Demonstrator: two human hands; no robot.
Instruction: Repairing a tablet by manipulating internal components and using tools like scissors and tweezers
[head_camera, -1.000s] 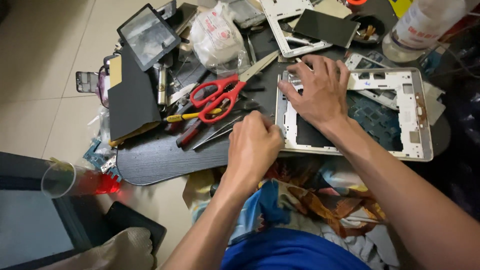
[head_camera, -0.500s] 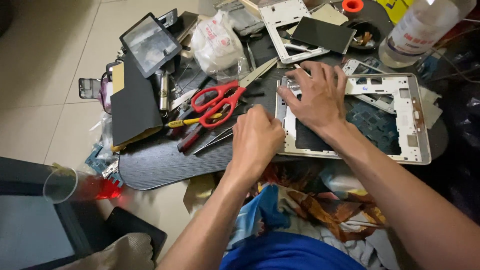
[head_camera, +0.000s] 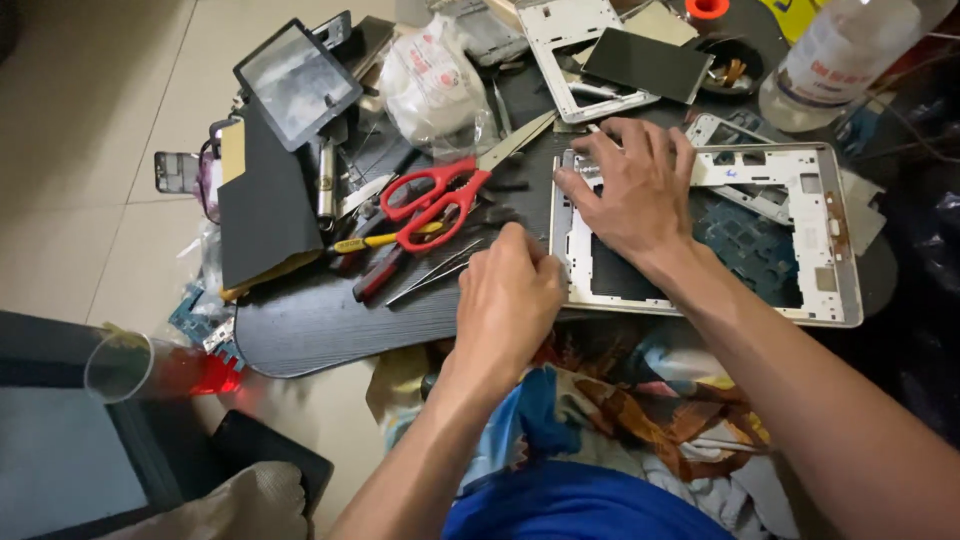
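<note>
Hidden: whatever the left hand (head_camera: 508, 300) grips, if anything. Fingers curled under, seen from the back, so can't tell if it's clamped on sth. or just closed.
Cut off: clear plastic bottle (head_camera: 838, 52) at the board's far right corner runs out of shot; right forearm leaves at the bottom right.
Hard to read: small tool heap beside the scissors, too tangled to name; tweezers (head_camera: 435, 272) just about make out.
Right hand: right hand (head_camera: 632, 192) flat, fingers spread, pressing down on the left part of the frame. Not closed on it.
Left hand: at the board's near edge, just beside the frame's near left corner, apart from the right hand.
Frame: silver tablet frame (head_camera: 815, 240), back up, rectangular, w/ cut-outs and dark patches inside; lies on the right half of the dark board (head_camera: 310, 325), near edge along the board's near edge.
Around: red-handled scissors (head_camera: 440, 195) mid-board, white plastic bag (head_camera: 430, 85) toward the far edge, second white frame (head_camera: 560, 45) beyond the hand.
</note>
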